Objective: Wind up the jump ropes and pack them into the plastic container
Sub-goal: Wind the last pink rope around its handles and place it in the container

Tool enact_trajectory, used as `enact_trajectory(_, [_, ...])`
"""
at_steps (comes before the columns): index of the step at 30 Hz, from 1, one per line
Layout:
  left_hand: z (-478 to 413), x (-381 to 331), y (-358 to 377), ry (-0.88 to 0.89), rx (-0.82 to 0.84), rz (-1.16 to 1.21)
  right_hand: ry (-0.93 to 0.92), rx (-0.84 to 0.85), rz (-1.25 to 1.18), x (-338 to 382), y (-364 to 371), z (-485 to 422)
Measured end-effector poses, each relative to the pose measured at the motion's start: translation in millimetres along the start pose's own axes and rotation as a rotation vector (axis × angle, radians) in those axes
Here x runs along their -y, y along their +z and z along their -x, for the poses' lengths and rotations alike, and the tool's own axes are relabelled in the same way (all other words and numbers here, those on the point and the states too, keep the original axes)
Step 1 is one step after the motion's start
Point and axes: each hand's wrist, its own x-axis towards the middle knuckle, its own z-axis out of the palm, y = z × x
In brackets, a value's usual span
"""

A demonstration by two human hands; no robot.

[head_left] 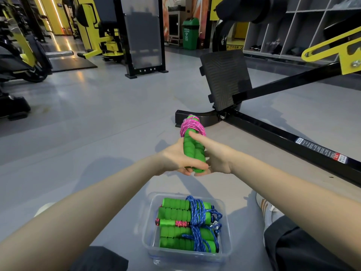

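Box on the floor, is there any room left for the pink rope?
The box is crowded: wound ropes cover nearly its whole bottom, with only a thin strip along its left wall. The pink rope could likely lie on top. Bare floor lies between box and black machine base.

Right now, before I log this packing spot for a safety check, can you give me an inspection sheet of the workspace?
Surface: grey gym floor.
Job's things: pink jump rope held upright, cord wound round the top of its green handles; clear plastic container on the floor below holds wound ropes, mostly with blue cord.
Clutter: nothing seen.
Grippers: left hand grips the handles low; right hand holds them from the other side, one digit straight along them.
Cables: nothing seen besides the rope cords.
Surroundings: black machine frame with footplate just ahead; yellow machines, green bin and cubby shelves behind.
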Motion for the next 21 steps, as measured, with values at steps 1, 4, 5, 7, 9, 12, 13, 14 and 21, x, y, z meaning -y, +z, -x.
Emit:
enact_trajectory(1, [0,2,3,0.006,-0.004,-0.089,0.071,0.046,0.020,-1,2,2])
enact_trajectory(4, [2,10,11,-0.057,0.135,-0.261,0.141,0.148,-0.055,-13,7,2])
enact_trajectory(5, [6,11,7,-0.114,0.187,-0.283,0.117,0.125,-0.072,-20,6,-3])
enact_trajectory(7, [14,14,-7,-0.217,0.200,-0.275,0.048,0.016,0.030,-37,2,-8])
enact_trajectory(9, [22,21,-26,-0.286,0.093,-0.230,-0.006,-0.100,0.247,-57,-3,-6])
enact_trajectory(12, [31,48,-41,-0.319,-0.077,-0.252,-0.129,-0.026,0.585,-96,-5,-1])
enact_trajectory(13, [35,58,-41,-0.324,-0.079,-0.282,-0.173,0.032,0.672,-110,-4,-1])
enact_trajectory(14, [38,69,-40,-0.332,-0.057,-0.313,-0.214,0.077,0.760,-122,-3,1])
enact_trajectory(21, [57,122,-35,-0.271,0.169,-0.514,-0.370,0.237,1.235,-168,9,0])
